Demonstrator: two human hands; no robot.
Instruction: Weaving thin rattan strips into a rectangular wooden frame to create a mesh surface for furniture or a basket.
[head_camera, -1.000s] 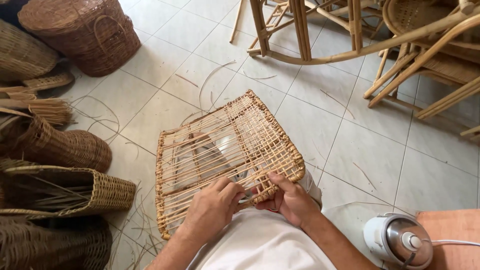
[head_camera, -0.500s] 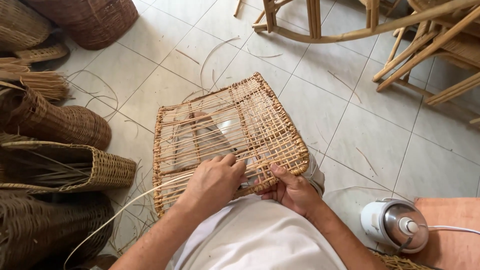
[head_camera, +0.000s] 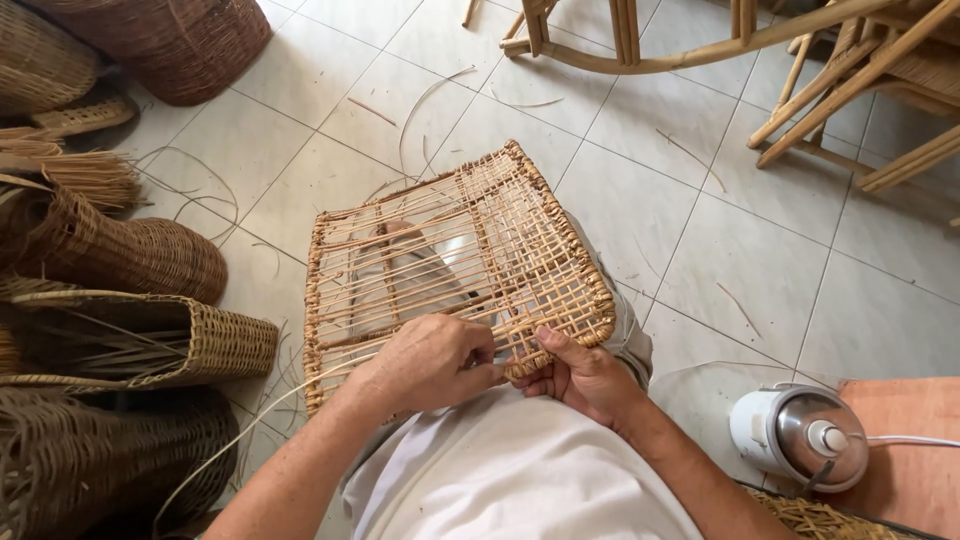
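A square rattan panel (head_camera: 470, 250), partly woven on its right side, rests on my lap above the tiled floor. My left hand (head_camera: 430, 362) lies on the panel's near edge and pinches a thin rattan strand (head_camera: 240, 440) that trails away to the lower left. My right hand (head_camera: 575, 372) grips the near right corner of the panel frame, thumb on top. The woven mesh is dense at the right; the left half shows only bare parallel strands.
Several woven baskets (head_camera: 120, 260) are stacked at the left, a large round one (head_camera: 170, 40) at the top left. Rattan chair frames (head_camera: 800, 60) stand at the top right. A small white and metal pot (head_camera: 800, 435) sits at the lower right. Loose strands litter the floor.
The view has tilted down a little. My left hand has closed onto the strand at the panel's near edge, and the strand now runs out to the lower left.
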